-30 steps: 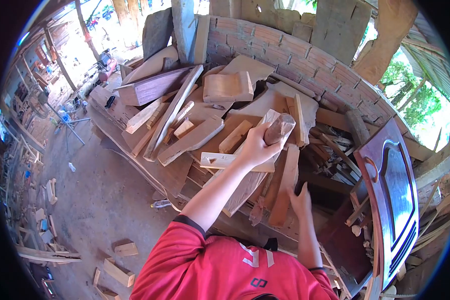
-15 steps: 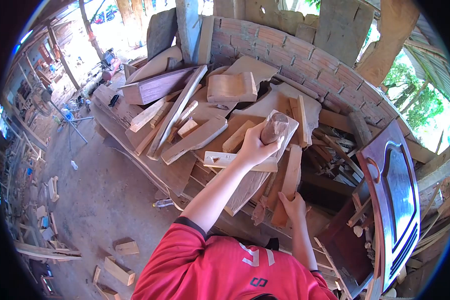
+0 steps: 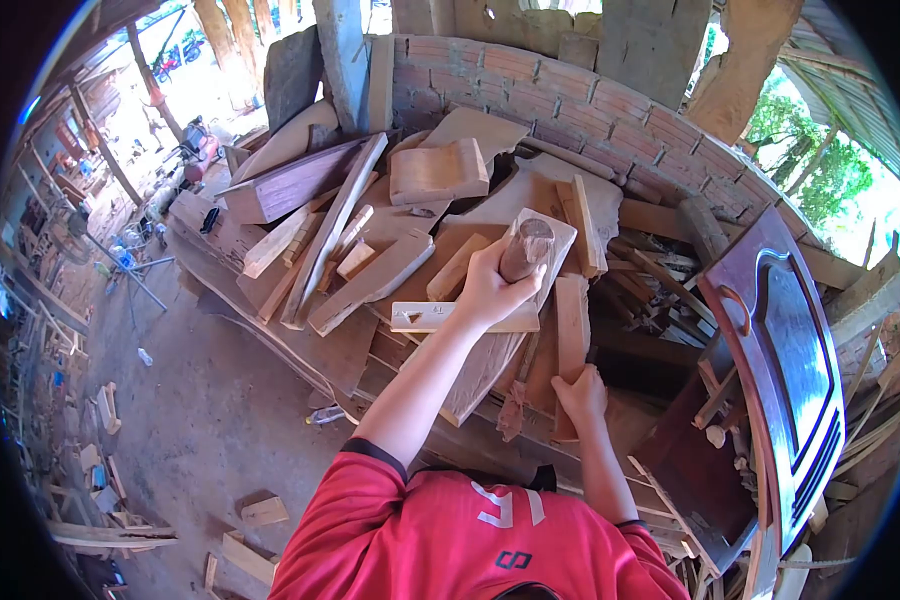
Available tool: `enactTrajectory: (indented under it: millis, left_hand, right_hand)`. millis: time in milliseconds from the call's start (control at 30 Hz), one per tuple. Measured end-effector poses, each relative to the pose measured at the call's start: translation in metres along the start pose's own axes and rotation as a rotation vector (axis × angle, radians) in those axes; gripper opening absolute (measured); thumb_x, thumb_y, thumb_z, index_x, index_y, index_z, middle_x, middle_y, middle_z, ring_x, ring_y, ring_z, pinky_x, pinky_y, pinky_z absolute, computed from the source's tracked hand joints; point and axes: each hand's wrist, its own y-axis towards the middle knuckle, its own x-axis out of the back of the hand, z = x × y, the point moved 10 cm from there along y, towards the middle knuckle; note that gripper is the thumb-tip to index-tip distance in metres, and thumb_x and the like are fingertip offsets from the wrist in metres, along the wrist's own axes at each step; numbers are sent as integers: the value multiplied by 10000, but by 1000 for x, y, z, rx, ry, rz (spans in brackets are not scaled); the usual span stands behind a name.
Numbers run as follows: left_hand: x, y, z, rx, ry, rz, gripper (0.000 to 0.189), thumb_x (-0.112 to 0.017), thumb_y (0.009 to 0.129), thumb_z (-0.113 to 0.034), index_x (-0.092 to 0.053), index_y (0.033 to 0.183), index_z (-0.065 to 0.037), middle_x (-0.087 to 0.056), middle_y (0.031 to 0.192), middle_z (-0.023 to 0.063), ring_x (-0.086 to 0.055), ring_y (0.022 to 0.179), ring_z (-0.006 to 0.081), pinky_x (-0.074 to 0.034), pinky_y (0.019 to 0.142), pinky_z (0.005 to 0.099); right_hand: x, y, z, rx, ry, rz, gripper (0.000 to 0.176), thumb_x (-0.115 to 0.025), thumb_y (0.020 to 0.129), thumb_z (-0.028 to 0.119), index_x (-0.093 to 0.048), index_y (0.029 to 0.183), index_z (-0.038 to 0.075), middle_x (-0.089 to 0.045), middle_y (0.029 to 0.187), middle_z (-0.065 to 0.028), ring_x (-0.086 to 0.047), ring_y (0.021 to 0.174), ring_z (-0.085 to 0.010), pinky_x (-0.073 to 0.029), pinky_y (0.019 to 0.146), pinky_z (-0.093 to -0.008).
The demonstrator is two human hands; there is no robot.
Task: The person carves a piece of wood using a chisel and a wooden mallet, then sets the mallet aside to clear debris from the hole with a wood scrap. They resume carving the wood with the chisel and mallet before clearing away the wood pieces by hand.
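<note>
My left hand [image 3: 495, 290] is wrapped around a short, round wooden piece [image 3: 528, 252] with a dark, rough end facing up. It stands over a pale, thick wooden block [image 3: 558, 240]. Below this hand lies a pale flat strip [image 3: 420, 317] with a small triangular cut-out. My right hand [image 3: 581, 395] is closed at the lower right edge of a narrow wooden board [image 3: 571, 325], its thumb side against the wood. Its fingertips are partly hidden. A wide plank [image 3: 480, 375] slopes under the left forearm.
Loose offcuts, a long stick [image 3: 338, 225] and a curved block [image 3: 438, 172] cover the workbench. A brick wall [image 3: 560, 95] runs behind. To the right leans a dark varnished panel [image 3: 770, 360] with a handle. Wood scraps [image 3: 250, 550] lie on the floor.
The view has shifted slightly, so the bench appears further left. My right hand has moved up a little along the board and its fingers have closed more. My left hand keeps its grip.
</note>
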Motion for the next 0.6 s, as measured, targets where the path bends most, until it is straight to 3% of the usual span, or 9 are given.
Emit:
enactTrajectory:
  millis: [133,200,267,333,433,533,600]
  left_hand:
    - [5,0,2,-3,3,-13,138,-644,757,-80,-511,726,-58,-494,640,-53,-414,592,31,-354,547,223]
    - [8,-1,14,57,-21,-1,174,-667,739,-124,-592,849,-12,-589,690,16,-494,655,61,-422,622,249]
    - [9,-1,15,65,-23,3,167,-666,740,-123,-593,845,-14,-586,688,14,-492,652,61,-421,620,249]
    - [7,0,15,73,-25,10,161,-665,742,-122,-593,840,-16,-583,686,11,-489,649,60,-420,619,249]
    - [6,3,9,24,-24,-12,135,-646,759,-85,-518,729,-56,-507,644,-51,-433,586,28,-359,540,219]
    - [4,3,7,-13,20,-6,123,-651,756,-86,-534,747,-48,-519,656,-49,-439,605,32,-369,557,222]
    - [3,4,8,7,10,-7,123,-657,750,-92,-545,754,-43,-524,663,-49,-439,615,36,-373,569,225]
  right_hand:
    - [27,2,-4,-38,-43,42,563,-689,631,381,-537,989,-26,-618,985,-214,-572,980,-369,-322,967,-529]
    - [47,3,-2,-15,-78,41,547,-692,620,379,-554,984,-5,-636,922,-211,-580,950,-384,-325,976,-485]
    - [57,6,-6,-25,55,71,518,-724,612,344,-562,964,1,-630,946,-206,-594,940,-352,-386,930,-437]
    - [103,-1,14,131,347,-172,578,-793,573,246,-531,1020,-10,-620,949,-180,-608,899,-297,-448,839,-388]
    - [152,-8,43,278,420,-341,769,-851,504,131,-451,1145,-12,-594,939,-131,-592,833,-244,-471,754,-340]
    - [152,4,55,360,603,-74,559,-815,574,131,-515,1023,-12,-593,911,-128,-570,826,-190,-463,725,-325]
    - [156,2,62,383,575,-75,492,-792,605,127,-519,989,-17,-598,892,-134,-564,800,-184,-460,712,-324]
